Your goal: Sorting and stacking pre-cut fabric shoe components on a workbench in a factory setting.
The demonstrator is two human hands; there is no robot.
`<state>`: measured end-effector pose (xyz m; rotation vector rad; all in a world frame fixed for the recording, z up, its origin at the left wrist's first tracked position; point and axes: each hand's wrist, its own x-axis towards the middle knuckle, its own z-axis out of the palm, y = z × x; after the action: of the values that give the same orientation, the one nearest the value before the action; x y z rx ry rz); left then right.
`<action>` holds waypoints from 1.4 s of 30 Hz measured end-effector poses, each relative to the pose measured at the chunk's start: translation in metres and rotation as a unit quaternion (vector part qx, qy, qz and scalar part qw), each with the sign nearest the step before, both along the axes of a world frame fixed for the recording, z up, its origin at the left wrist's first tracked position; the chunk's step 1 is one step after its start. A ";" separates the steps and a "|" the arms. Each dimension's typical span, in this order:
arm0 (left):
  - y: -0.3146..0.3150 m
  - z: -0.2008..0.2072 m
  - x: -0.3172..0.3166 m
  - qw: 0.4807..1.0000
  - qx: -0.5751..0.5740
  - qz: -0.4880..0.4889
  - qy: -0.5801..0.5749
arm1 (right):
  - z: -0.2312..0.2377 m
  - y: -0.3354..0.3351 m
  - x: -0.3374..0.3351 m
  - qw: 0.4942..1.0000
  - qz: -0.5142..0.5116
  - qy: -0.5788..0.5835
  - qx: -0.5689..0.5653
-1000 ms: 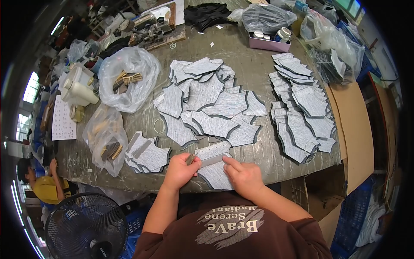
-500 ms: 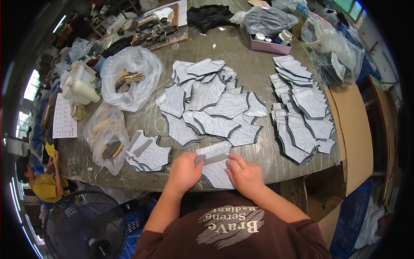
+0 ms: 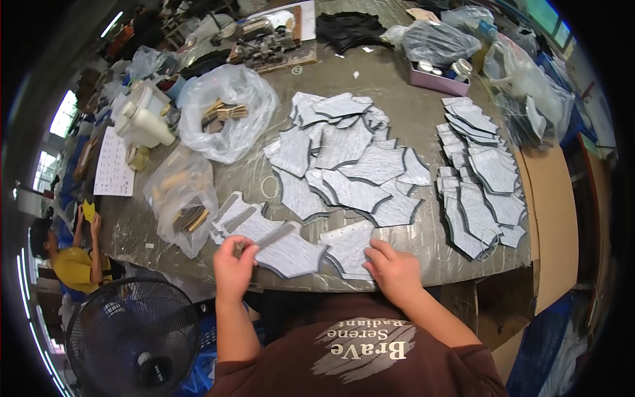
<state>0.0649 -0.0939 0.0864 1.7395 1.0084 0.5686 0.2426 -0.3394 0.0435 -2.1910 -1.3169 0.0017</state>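
My left hand (image 3: 235, 266) pinches the near-left edge of a grey streaked fabric piece (image 3: 291, 253) with a dark backing and a dark grey strip along one edge. It lies partly over a small stack of similar pieces (image 3: 233, 213) at the left. My right hand (image 3: 395, 270) has thumb and fingers closed at the right edge of another grey fabric piece (image 3: 348, 245), flat near the table's front edge. Behind it spreads a loose heap of such pieces (image 3: 344, 145). Overlapping rows of more pieces (image 3: 493, 169) lie at the right.
Two clear plastic bags (image 3: 261, 96) (image 3: 192, 231) with brown strips, a white bottle (image 3: 149, 124) and a paper sheet (image 3: 112, 162) are at left. A purple box (image 3: 440, 81) stands far right. A fan (image 3: 132, 337) and a person in yellow (image 3: 73, 268) are beyond the table's left side.
My left hand has carried the strip-bearing piece left, onto the small stack. My right hand has moved from that piece to the edge of another one. The view has shifted slightly.
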 end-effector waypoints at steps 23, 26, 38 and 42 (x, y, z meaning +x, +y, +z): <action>-0.089 -0.009 0.061 0.899 0.274 -0.340 -0.035 | 0.033 0.021 -0.013 0.793 -0.020 0.597 0.120; -0.089 -0.010 0.061 0.898 0.279 -0.338 -0.027 | 0.033 0.024 -0.012 0.802 -0.019 0.586 0.118; -0.087 -0.022 0.066 0.911 0.134 -0.377 -0.098 | 0.032 0.022 -0.009 0.745 0.018 0.647 0.160; -0.087 -0.016 0.066 0.904 0.190 -0.381 -0.040 | 0.027 0.019 -0.006 0.774 0.011 0.616 0.144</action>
<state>0.1308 -0.1814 0.0704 2.2417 0.0949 0.3230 0.2368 -0.3202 0.0707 -1.3383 -0.4859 0.9979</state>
